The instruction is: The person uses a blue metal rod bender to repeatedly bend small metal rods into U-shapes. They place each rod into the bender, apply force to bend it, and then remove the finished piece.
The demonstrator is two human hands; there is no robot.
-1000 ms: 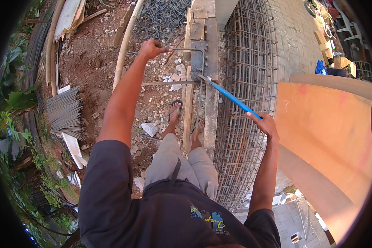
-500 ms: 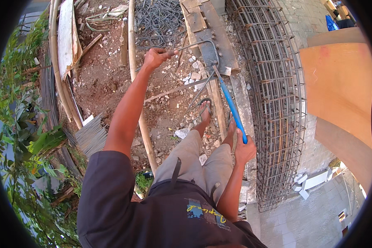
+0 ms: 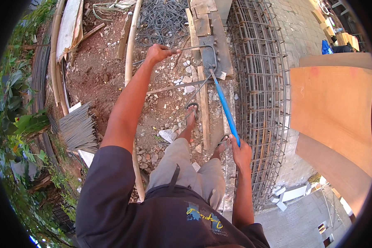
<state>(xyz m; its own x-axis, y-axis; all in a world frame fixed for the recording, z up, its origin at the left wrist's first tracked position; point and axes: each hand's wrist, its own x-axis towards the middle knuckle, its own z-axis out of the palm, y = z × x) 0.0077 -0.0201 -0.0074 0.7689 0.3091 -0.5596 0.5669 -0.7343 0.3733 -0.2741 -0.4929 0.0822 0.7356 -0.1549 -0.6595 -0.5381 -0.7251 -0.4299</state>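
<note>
My left hand (image 3: 158, 53) is closed around a thin steel rod (image 3: 194, 48). The rod runs across a dark metal plate (image 3: 207, 43) with pins, fixed on a plank bench, and bends sharply down at its right side. Beyond that bend, its other end seems to slant back toward my feet. In my right hand (image 3: 241, 153) is the lower end of a blue-handled rebar bending bar (image 3: 226, 103). The bar's metal head (image 3: 212, 72) meets the rod at the plate's near edge; exactly how it grips there is too small to tell.
A long rebar cage (image 3: 260, 95) lies to the right, beside orange-brown boards (image 3: 332, 111). Many bent steel stirrups (image 3: 161, 20) lie piled beyond my left hand. A bundle of cut rods (image 3: 77, 127) rests at left near a bamboo pole (image 3: 132, 45). Rubble and timber surround my sandalled feet.
The whole view has shifted, with the rebar cage and boards now further left in it. Both hands keep their grips, and the rod's bent shape looks much the same.
</note>
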